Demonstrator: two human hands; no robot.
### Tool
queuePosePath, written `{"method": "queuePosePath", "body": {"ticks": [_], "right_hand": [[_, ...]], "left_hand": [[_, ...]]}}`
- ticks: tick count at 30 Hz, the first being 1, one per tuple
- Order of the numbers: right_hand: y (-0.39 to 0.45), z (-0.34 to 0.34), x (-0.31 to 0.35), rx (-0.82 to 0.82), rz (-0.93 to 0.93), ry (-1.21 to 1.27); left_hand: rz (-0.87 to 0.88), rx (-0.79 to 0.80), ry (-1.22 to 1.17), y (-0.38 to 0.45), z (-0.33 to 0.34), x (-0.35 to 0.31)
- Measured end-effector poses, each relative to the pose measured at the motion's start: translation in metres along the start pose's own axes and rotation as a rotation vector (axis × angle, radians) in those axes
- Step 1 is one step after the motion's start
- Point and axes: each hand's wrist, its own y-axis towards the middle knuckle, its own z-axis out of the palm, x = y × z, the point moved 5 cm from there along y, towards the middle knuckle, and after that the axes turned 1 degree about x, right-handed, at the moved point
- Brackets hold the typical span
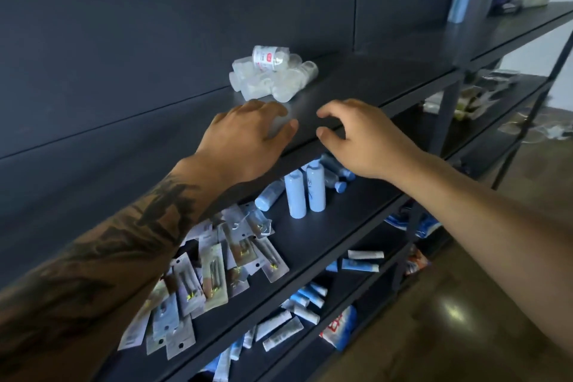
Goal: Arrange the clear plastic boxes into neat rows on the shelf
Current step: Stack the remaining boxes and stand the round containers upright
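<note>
The clear plastic boxes [273,73] sit heaped on the shelf [372,84], just beyond both hands. The left hand [248,139] and right hand [362,143] hover with fingers [330,108] loosely spread, holding nothing. The top box's red label is unreadable.

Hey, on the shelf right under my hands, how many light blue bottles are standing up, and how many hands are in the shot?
Standing blue bottles: 2
Hands, left and right: 2
Total: 4
More blue bottles lie tipped over behind the standing pair; those are not counted here.
</note>
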Motion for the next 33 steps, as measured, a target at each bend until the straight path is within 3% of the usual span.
{"method": "queuePosePath", "body": {"ticks": [10,19,28,33], "right_hand": [[0.118,0.008,-0.059,0.078,-0.046,-0.085],[0.228,0.027,-0.095,0.150,-0.148,-0.129],[0.282,0.046,-0.113,0.319,-0.294,-0.008],[0.288,0.059,-0.125,0.402,-0.401,-0.029]], "left_hand": [[-0.037,-0.066,0.116,0.115,0.006,0.040],[-0.091,-0.089,0.039,0.222,0.032,0.068],[-0.146,-0.031,0.069,0.250,0.043,0.079],[-0.231,-0.092,0.052,0.244,0.042,0.072]]}}
